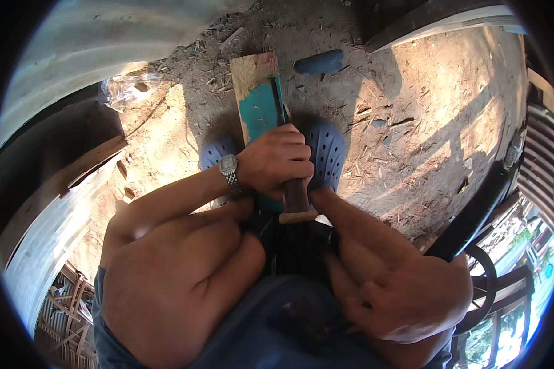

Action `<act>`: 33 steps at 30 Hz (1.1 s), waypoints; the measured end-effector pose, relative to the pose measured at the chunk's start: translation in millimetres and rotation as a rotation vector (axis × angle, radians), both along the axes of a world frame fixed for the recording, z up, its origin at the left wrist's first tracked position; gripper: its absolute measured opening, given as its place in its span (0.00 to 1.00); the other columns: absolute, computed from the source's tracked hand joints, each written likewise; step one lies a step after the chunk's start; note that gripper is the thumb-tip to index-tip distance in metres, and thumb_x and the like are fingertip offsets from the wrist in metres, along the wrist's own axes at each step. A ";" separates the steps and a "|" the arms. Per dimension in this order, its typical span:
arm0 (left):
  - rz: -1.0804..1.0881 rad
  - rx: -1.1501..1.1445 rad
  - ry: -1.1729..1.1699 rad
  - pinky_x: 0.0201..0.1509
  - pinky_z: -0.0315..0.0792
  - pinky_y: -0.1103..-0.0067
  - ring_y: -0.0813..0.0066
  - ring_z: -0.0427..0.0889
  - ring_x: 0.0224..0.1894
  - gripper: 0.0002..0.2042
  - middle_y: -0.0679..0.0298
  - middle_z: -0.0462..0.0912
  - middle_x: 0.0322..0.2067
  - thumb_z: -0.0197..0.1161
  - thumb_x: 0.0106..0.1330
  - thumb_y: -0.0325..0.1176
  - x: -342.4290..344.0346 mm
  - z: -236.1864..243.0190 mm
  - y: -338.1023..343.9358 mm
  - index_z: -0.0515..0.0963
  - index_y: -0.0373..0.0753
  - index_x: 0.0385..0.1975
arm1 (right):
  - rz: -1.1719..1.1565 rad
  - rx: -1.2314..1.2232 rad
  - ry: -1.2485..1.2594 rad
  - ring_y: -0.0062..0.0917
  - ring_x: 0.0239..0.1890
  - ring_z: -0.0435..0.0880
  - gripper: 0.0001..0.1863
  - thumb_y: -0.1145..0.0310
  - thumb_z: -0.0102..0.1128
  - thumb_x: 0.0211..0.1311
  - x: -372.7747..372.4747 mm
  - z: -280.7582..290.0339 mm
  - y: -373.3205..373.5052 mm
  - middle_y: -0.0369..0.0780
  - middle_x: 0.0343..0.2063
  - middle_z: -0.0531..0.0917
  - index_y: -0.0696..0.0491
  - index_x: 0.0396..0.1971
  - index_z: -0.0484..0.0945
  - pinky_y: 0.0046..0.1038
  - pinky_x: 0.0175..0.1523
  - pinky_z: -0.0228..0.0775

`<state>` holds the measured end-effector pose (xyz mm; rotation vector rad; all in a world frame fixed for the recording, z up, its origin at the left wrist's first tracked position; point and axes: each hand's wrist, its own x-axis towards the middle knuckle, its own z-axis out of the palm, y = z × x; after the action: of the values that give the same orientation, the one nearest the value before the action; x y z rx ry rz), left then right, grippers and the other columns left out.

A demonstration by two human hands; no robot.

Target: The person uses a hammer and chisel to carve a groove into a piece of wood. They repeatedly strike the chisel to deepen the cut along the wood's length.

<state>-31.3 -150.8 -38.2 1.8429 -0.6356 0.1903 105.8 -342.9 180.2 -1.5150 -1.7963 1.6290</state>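
My left hand (pixel 280 158), with a metal-banded watch (pixel 228 165) on its wrist, is closed around the dark handle (pixel 296 198) of a long knife. The handle's end is tan and points back toward me. Beyond my fist the narrow dark blade (pixel 276 98) runs away from me along the right side of a board (pixel 258 107). Worn teal paint covers part of that board, with bare wood at its far end, and it lies between my feet. What looks like my right hand (pixel 375 301) is near my right knee, its fingers blurred and hard to make out.
Blue-grey clogs (pixel 325 150) are on my feet. On the dirt ground (pixel 425 111) lie wood chips and a flat blue-grey piece (pixel 319 62). Corrugated metal sheeting (pixel 123 37) stands at the left, with clear plastic (pixel 126 91) beside it. A black tube (pixel 477 215) slants at the right.
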 end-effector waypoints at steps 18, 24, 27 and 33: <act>-0.053 0.030 -0.061 0.43 0.73 0.67 0.62 0.78 0.31 0.12 0.64 0.74 0.26 0.76 0.51 0.33 -4.6 -0.1 2.2 0.77 0.39 0.25 | -0.011 -0.013 0.000 0.36 0.41 0.83 0.15 0.55 0.65 0.62 -2.0 1.3 0.2 0.39 0.17 0.79 0.51 0.28 0.82 0.39 0.31 0.78; -0.001 -0.002 -0.030 0.41 0.72 0.67 0.62 0.77 0.30 0.11 0.63 0.74 0.26 0.76 0.51 0.31 -6.3 -0.5 3.3 0.78 0.40 0.24 | 0.018 0.023 0.015 0.36 0.41 0.83 0.14 0.55 0.65 0.62 4.8 -7.0 -3.7 0.39 0.16 0.79 0.51 0.28 0.82 0.39 0.31 0.78; 0.004 -0.016 -0.043 0.40 0.72 0.67 0.62 0.77 0.30 0.10 0.63 0.74 0.26 0.76 0.51 0.30 -4.6 -0.8 0.7 0.78 0.40 0.24 | 0.013 0.023 -0.003 0.36 0.42 0.83 0.14 0.55 0.65 0.62 2.9 -5.1 -3.8 0.39 0.16 0.79 0.51 0.28 0.82 0.39 0.31 0.78; 0.009 -0.008 -0.089 0.40 0.73 0.67 0.61 0.77 0.29 0.10 0.63 0.74 0.26 0.76 0.50 0.27 -1.2 -2.0 -5.2 0.78 0.40 0.24 | 0.010 0.019 -0.019 0.36 0.42 0.83 0.14 0.55 0.65 0.61 -3.2 6.1 0.1 0.39 0.16 0.79 0.51 0.27 0.82 0.39 0.31 0.78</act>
<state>-32.5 -156.0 -40.2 1.8380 -0.6869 0.2821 102.6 -342.8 186.3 -1.5213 -1.8270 1.6025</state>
